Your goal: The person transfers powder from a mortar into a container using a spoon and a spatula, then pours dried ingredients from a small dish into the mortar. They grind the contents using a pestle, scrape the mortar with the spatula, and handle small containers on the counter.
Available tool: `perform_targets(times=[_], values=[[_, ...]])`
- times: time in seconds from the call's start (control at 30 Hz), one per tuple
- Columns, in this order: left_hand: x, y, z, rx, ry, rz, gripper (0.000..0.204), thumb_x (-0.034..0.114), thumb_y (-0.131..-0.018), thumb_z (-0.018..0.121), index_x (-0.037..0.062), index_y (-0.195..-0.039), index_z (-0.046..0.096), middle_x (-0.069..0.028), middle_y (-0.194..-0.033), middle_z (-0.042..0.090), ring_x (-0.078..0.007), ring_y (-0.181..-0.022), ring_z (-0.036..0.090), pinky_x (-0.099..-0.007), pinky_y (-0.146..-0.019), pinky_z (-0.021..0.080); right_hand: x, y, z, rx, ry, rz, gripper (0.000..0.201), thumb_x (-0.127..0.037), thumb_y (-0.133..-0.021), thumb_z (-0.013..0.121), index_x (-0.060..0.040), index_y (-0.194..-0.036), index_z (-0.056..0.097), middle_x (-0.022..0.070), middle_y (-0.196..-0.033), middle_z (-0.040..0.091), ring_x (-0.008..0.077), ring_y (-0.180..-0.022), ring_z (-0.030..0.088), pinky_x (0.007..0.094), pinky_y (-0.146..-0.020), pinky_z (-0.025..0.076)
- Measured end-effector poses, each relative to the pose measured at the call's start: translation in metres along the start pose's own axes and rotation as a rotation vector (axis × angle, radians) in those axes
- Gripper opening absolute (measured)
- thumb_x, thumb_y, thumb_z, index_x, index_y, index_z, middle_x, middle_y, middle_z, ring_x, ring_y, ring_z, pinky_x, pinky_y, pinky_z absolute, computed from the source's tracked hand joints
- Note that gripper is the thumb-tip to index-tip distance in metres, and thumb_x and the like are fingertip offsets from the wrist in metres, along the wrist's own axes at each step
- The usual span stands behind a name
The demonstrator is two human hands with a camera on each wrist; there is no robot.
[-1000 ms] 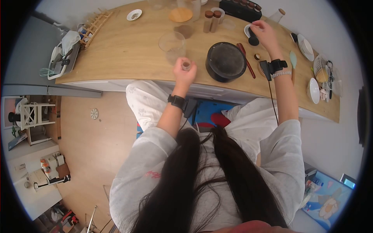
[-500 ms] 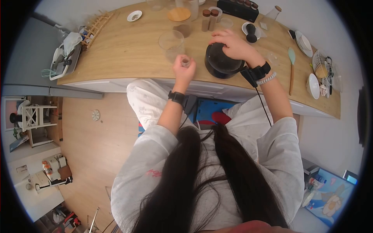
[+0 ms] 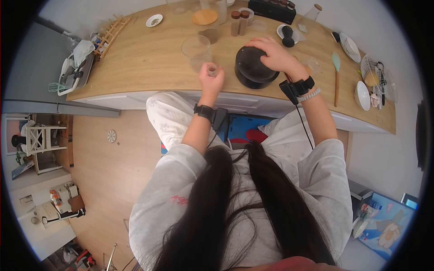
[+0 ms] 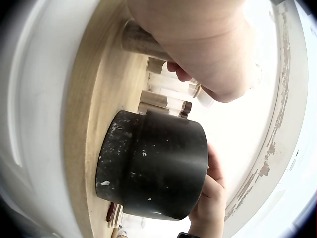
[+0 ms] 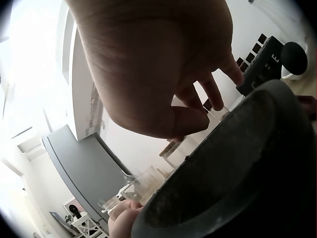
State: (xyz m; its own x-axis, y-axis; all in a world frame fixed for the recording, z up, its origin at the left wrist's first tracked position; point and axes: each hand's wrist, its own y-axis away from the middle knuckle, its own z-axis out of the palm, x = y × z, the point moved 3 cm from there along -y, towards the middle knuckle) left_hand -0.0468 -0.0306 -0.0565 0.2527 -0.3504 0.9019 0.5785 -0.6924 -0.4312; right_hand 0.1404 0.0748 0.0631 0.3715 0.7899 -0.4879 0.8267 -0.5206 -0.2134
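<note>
Your right hand is now spanning the far rim of the black pot, thumb over the mouth and fingers curling down the far wall; a second ago it was over at the pestle, which is lying on a white dish toward 1 o'clock of the pot. Your left hand is staying where it was, fingers curling tightly round a small jar, mouth up, at the pot's 9 o'clock.

The pot is sitting near the front edge, at 6 o'clock, of the worktop; whether its base is lying flat you cannot tell. A narrow gap is separating left hand and pot. A clear container is standing close at that hand's 11 o'clock, and two brown-capped jars are standing at the pot's 11. Wide room is stretching toward 10 o'clock, up to the wooden rack; a green-headed spoon is lying toward 3.
</note>
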Motion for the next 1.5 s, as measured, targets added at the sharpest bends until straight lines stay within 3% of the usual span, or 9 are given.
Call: perform_targets(times=[0.2,0.47,0.6,0.8,0.87,1.1,1.3,1.37,1.5], values=[[0.004,0.0,0.0,0.007,-0.028,0.0,0.012,0.0,-0.075,0.062,0.004,-0.079,0.051,-0.001,-0.072,0.056,-0.0075,-0.067,0.052,-0.0227,-0.063,0.044,0.002,-0.002,0.016,0.002,0.113,0.034,0.055,0.006,-0.064,0.044,-0.0119,-0.114,0.058,0.0143,-0.131,0.045,0.0335,-0.123,0.037,0.0388,-0.103,0.032],[0.005,0.001,0.0,0.001,-0.022,0.004,0.011,0.001,-0.076,0.062,0.0037,-0.078,0.051,-0.0021,-0.073,0.056,-0.0093,-0.069,0.052,-0.0242,-0.065,0.045,0.011,0.008,0.0,0.176,0.0,-0.006,0.025,0.001,-0.07,0.048,-0.0049,-0.093,0.058,0.0128,-0.122,0.053,0.0307,-0.117,0.044,0.0373,-0.096,0.038],[0.003,0.001,0.0,0.003,-0.027,0.021,0.011,0.0,-0.076,0.061,0.0035,-0.078,0.051,-0.0024,-0.073,0.056,-0.0097,-0.069,0.052,-0.0243,-0.066,0.045,0.013,0.025,-0.003,0.213,-0.106,0.06,0.024,-0.002,-0.073,0.05,-0.0049,-0.096,0.058,0.0138,-0.119,0.054,0.031,-0.114,0.046,0.0368,-0.095,0.039],[0.001,0.001,0.0,0.002,-0.012,0.005,0.011,0.0,-0.075,0.061,0.0038,-0.078,0.051,-0.0021,-0.073,0.056,-0.0086,-0.067,0.052,-0.0234,-0.064,0.045,0.014,0.044,0.018,0.38,-0.387,0.185,0.045,-0.02,-0.08,0.063,-0.0038,-0.121,0.049,0.0168,-0.117,0.053,0.0321,-0.113,0.047,0.0367,-0.095,0.039],[0.001,0.001,0.0,0.0,-0.004,-0.005,0.012,-0.001,-0.075,0.061,0.004,-0.078,0.051,-0.0021,-0.073,0.056,-0.0083,-0.067,0.052,-0.0232,-0.063,0.044,0.007,0.046,0.024,0.439,-0.265,0.124,0.068,-0.032,-0.074,0.072,-0.002,-0.127,0.043,0.0188,-0.118,0.052,0.0334,-0.113,0.047,0.039,-0.095,0.038],[-0.002,0.001,0.0,0.019,-0.03,0.055,0.011,-0.001,-0.076,0.061,0.0042,-0.078,0.051,-0.0013,-0.073,0.055,-0.0077,-0.067,0.051,-0.0228,-0.063,0.044,-0.002,0.047,0.023,0.451,-0.11,0.11,0.085,-0.042,-0.063,0.078,-0.0004,-0.128,0.041,0.02,-0.12,0.05,0.0351,-0.114,0.046,0.042,-0.097,0.036],[-0.005,0.001,0.0,0.002,-0.052,0.058,0.011,0.0,-0.077,0.061,0.0046,-0.078,0.051,-0.001,-0.073,0.055,-0.0074,-0.066,0.051,-0.0228,-0.062,0.044,0.027,0.055,0.041,0.608,-0.267,0.096,0.073,-0.033,-0.071,0.074,0.0003,-0.127,0.042,0.0192,-0.12,0.052,0.0309,-0.112,0.05,0.037,-0.095,0.039],[-0.007,0.001,-0.001,-0.006,-0.039,0.03,0.011,0.0,-0.077,0.061,0.0047,-0.078,0.051,-0.001,-0.073,0.055,-0.0073,-0.066,0.051,-0.0227,-0.062,0.044,0.048,0.064,0.047,0.855,-0.699,0.273,0.055,-0.027,-0.075,0.071,-0.0001,-0.118,0.05,0.0165,-0.112,0.057,0.0267,-0.103,0.055,0.0341,-0.089,0.042],[-0.009,0.003,0.001,0.016,-0.027,0.039,0.011,0.0,-0.078,0.061,0.0049,-0.078,0.051,-0.0007,-0.073,0.055,-0.0077,-0.066,0.052,-0.0227,-0.062,0.044,0.098,0.102,0.044,0.923,-0.297,0.496,0.039,-0.022,-0.075,0.069,0.0006,-0.104,0.059,0.015,-0.098,0.062,0.0241,-0.09,0.059,0.033,-0.08,0.046]])
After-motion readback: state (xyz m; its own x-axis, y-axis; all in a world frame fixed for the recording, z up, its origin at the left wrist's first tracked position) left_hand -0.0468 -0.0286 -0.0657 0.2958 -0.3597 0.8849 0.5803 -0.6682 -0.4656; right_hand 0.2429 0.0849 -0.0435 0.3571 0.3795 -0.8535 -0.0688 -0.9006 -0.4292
